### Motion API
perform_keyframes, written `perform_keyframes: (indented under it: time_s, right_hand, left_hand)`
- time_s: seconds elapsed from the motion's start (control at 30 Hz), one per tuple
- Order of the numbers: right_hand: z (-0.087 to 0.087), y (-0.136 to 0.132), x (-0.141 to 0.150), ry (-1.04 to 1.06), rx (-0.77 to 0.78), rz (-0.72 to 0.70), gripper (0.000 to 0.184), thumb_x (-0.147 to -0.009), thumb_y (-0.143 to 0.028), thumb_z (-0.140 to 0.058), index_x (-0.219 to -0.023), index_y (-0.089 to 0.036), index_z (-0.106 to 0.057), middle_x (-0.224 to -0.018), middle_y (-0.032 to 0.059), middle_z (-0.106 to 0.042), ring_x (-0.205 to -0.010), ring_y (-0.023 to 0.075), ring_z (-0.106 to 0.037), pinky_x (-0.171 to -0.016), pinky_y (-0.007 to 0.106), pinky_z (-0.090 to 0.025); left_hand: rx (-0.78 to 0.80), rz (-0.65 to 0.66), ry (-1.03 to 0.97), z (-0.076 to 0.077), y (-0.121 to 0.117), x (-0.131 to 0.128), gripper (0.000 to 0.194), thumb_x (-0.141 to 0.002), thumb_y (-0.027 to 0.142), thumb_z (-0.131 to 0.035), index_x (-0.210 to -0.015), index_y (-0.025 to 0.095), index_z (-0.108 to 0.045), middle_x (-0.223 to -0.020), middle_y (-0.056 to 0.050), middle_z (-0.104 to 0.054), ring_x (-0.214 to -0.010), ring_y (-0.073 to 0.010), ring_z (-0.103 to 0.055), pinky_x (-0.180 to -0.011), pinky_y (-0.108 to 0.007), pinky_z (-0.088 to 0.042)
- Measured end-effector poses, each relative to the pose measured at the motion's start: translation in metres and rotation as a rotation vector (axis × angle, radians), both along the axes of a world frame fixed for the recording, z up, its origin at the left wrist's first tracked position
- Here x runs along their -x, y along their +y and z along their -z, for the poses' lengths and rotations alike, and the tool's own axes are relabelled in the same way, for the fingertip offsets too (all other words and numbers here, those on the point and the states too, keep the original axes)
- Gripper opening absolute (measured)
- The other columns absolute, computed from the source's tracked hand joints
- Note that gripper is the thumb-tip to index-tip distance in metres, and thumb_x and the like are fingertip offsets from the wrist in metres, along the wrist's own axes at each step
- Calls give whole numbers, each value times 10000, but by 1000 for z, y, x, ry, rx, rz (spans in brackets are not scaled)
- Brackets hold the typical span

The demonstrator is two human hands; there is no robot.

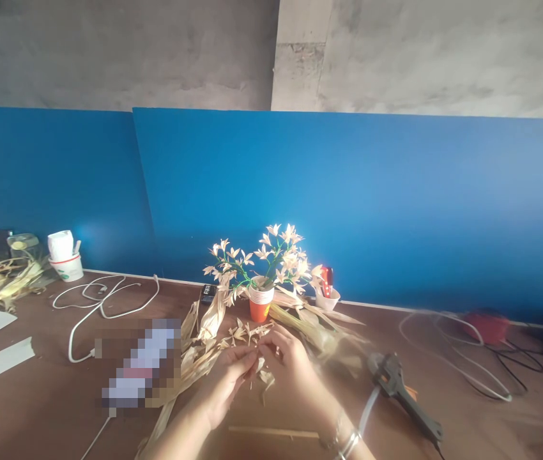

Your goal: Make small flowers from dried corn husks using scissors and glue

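My left hand (229, 375) and my right hand (289, 355) meet over the table, fingertips pinched together on a small piece of dried corn husk (260, 365). Its exact shape is partly hidden by the fingers. Just beyond them lie small pale husk flowers (239, 331). Behind these stands an orange-and-white paper cup (260, 310) holding green-stemmed branches with many husk flowers (289, 259). Loose dried corn husks (211, 318) spread left of the cup, and more husks (307, 327) lie to its right.
A glue gun (408, 399) lies on the brown table (444, 358) at right. A pixelated, phone-like object (142, 367) and a white cable (82, 322) are at left. A white cup (328, 299) holds a red-handled tool (327, 281). Blue panels (348, 191) close off the back.
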State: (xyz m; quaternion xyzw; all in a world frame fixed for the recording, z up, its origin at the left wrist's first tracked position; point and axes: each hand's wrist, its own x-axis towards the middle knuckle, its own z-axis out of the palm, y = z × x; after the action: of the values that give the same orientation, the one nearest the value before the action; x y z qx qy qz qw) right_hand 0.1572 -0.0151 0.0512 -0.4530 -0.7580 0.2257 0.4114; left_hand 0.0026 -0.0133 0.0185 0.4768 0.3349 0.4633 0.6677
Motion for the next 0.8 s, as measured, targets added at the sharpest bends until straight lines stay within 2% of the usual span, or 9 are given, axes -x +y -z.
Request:
perform_keyframes:
  time_s: [0.13,0.23,0.33,0.43,0.5,0.57,0.63,0.8]
  right_hand:
    - [1,-2,0,-124,-50,23,165,-906,-158,-404,-754,-198,-455,-733,-1,-529,-655,131,-477,-594,237,-352]
    - [3,-2,1,-208,-79,14,193,-879,-134,-393,-705,-211,-363,-694,-14,-471,-618,125,-419,-560,236,-293]
    - [5,-2,1,-235,-33,23,242,-859,-129,-400,-658,-219,-299,-603,-43,-409,-544,107,-349,-518,239,-227]
    - [4,-2,0,-215,49,28,286,-872,-169,-407,-619,-217,-284,-529,-62,-372,-499,92,-298,-492,241,-194]
    - [2,-2,0,-201,72,15,306,-876,-192,-421,-599,-212,-292,-522,-62,-376,-502,88,-295,-489,235,-196]
    - [0,-2,0,-197,90,2,310,-865,-183,-433,-584,-206,-303,-521,-62,-383,-503,84,-298,-487,228,-202]
    - [-1,-2,1,-207,105,10,313,-849,-167,-442,-570,-202,-304,-510,-63,-382,-495,80,-295,-482,226,-198]
    - [-4,-5,-1,-297,75,21,281,-805,-134,-446,-567,-200,-313,-517,-60,-379,-497,80,-289,-482,229,-191]
  left_hand:
    - [40,-41,49,-4,-1,-1,287,-732,431,-701,-737,145,-680,-597,22,-502,-585,-114,-434,-572,-236,-336]
    - [-2,-70,114,-6,-3,-1,280,-742,426,-684,-696,150,-669,-572,31,-514,-573,-114,-457,-575,-239,-351]
    - [-47,-70,184,-7,-4,-1,286,-774,427,-646,-691,155,-677,-567,23,-558,-575,-128,-506,-583,-252,-391]
    - [-88,-147,250,-5,-5,-1,291,-796,416,-614,-917,172,-715,-794,-39,-702,-722,-181,-618,-677,-296,-478]
    - [-168,-241,296,-4,-6,-1,350,-798,409,-603,-1055,191,-695,-1008,-80,-717,-876,-219,-646,-754,-322,-508]
    - [-285,-294,359,-3,-7,-1,362,-786,394,-609,-1074,195,-699,-1092,-103,-700,-980,-248,-635,-808,-340,-517]
    - [-349,-290,411,-4,-6,-1,330,-768,360,-618,-1030,188,-722,-1062,-113,-708,-995,-262,-634,-839,-361,-516]
    - [-272,-258,445,-4,-5,-6,233,-717,298,-633,-879,168,-739,-818,-70,-734,-802,-236,-660,-751,-341,-521]
